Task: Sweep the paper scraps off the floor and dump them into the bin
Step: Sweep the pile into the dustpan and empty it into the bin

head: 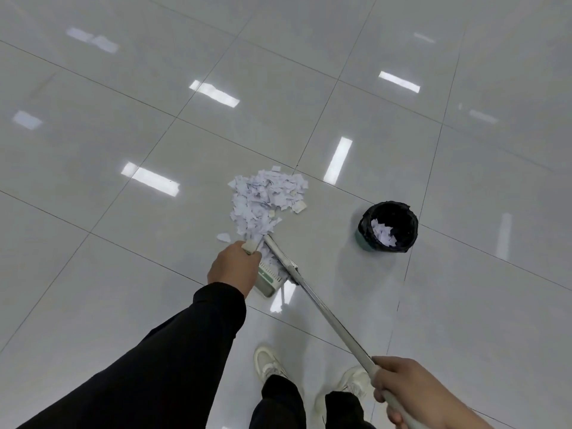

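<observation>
A heap of white paper scraps (266,199) lies on the glossy tiled floor ahead of me. My left hand (232,267) grips the handle top of a white and green dustpan (268,278) that stands at the near edge of the heap, with some scraps in it. My right hand (402,391) grips the grey pole of a broom (322,308), which slants up-left to the heap; its head is hidden among the scraps. A small round bin (388,226) with a black liner stands to the right, and some scraps lie inside it.
One loose scrap (223,237) lies just left of the dustpan. My feet in white shoes (269,365) stand below the broom pole. Grey floor tiles (123,119) with light reflections stretch all around.
</observation>
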`<state>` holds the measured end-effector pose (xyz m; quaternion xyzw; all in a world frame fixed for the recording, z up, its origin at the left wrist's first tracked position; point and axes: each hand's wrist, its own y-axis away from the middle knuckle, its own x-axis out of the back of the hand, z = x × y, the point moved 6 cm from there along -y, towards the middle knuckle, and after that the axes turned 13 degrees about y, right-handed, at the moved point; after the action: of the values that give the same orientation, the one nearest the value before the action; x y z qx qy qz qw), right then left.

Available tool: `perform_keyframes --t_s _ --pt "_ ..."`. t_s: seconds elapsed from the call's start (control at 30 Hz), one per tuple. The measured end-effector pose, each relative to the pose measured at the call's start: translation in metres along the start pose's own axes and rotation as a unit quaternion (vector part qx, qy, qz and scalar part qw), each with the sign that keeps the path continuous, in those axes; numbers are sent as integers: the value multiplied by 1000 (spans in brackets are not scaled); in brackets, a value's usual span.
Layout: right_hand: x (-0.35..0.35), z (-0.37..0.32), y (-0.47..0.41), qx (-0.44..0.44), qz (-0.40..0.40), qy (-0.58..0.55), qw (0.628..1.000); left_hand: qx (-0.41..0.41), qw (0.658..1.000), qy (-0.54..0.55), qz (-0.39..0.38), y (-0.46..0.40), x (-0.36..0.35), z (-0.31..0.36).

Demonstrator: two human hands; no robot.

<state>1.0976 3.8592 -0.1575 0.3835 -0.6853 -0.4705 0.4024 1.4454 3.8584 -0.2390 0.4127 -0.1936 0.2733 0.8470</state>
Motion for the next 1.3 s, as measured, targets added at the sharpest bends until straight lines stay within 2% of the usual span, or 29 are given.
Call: perform_keyframes --t_s 0.1,0.27,0.53,0.77,0.93,1.03,1.17,1.3 --pt "18 3 23 -3 8 -1 1000 -4 1000 0 -1 7 2 -6" --pt "37 -11 33 37 70 99 992 3 1000 13 -4 33 19 -31" --pt "60 -53 -10 43 112 99 988 35 997 52 34 84 55 -84" --pt "33 -89 -53 35 109 204 972 53 995 73 52 75 51 -98" --pt "-1 -65 -38 32 70 318 945 56 994 73 54 55 46 -84" --pt "-3 -39 -22 30 47 306 950 49 995 67 61 43 48 -77" --pt "8 0 1 14 92 265 960 57 995 83 20 33 46 -75" --pt "15 23 23 19 149 213 966 97 976 190 -48 42 41 -83"
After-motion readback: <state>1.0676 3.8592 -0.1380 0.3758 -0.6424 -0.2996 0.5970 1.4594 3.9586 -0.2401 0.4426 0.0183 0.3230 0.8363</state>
